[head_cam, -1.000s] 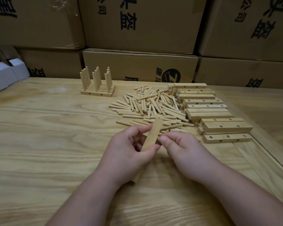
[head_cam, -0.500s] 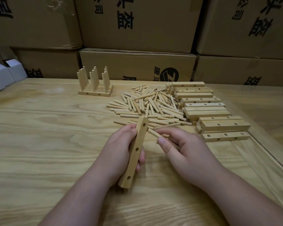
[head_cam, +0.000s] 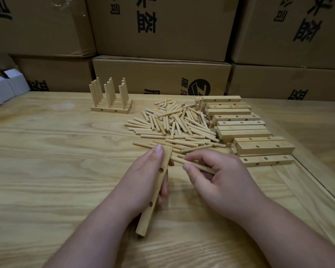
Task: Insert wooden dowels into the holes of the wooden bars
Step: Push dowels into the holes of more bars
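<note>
The left hand (head_cam: pixel 143 182) holds one wooden bar (head_cam: pixel 155 190) above the bench (head_cam: pixel 46 171), its grip wrapped around the middle of the bar with the thumb lying along the far end. The bar is tilted, far end raised and near end low close to the bench, and its drilled face is turned to the right; this presents the holes toward the other hand. Two holes are visible on that face; a third may be hidden at the far end and cannot be confirmed. The right hand (head_cam: pixel 219 176) pinches one dowel (head_cam: pixel 191 164) between thumb and fingers, its grip narrow around the shaft. The dowel lies nearly level, with its free tip pointing left and just beside the far end of the bar, which is judged to be the alignment for insertion; no dowel is seated in this bar yet. The loose dowel pile (head_cam: pixel 174 126) lies directly beyond both hands, within short reach for repeated picking; it holds several dozen pieces, too many and too overlapped for an exact count. The stack of undrilled-side and drilled bars (head_cam: pixel 242 128) lies to the right of the pile, roughly ten or more, with some hidden beneath others. At the far left stand the finished bars (head_cam: pixel 111 109), set apart from raw stock, with upright dowels in three clusters; about four bars appear side by side, though the exact number cannot be told. Cardboard boxes (head_cam: pixel 162 78) are stacked behind the bench.
</note>
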### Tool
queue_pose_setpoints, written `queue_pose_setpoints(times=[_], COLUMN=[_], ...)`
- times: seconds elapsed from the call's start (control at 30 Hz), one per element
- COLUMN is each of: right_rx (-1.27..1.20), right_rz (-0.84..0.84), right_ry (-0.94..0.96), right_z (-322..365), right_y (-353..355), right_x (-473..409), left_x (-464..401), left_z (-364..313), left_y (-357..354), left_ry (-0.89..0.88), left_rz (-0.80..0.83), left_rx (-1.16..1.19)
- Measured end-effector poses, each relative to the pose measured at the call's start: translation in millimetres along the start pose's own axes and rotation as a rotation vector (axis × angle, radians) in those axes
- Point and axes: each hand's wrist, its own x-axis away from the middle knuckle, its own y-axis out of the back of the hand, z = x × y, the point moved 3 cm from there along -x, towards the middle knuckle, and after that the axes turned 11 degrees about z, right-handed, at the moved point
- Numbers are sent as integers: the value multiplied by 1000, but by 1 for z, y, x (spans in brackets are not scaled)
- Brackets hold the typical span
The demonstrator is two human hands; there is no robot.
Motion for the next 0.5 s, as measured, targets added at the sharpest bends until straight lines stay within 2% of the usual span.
queue_pose_setpoints(times=[0.1, 0.33, 0.5], right_rx=[45, -124, -401], right_rz=[30, 72, 80], right_ry=[-18, -147, -287], right_z=[1, -6, -8], right_y=[2, -1, -9], right_x=[-1, -4, -7], left_x=[1, 0, 1], left_z=[-1, 2, 1], left_y=[-2, -4, -2], left_ry=[8, 37, 4], left_rz=[14, 28, 12], left_rx=[-57, -72, -71])
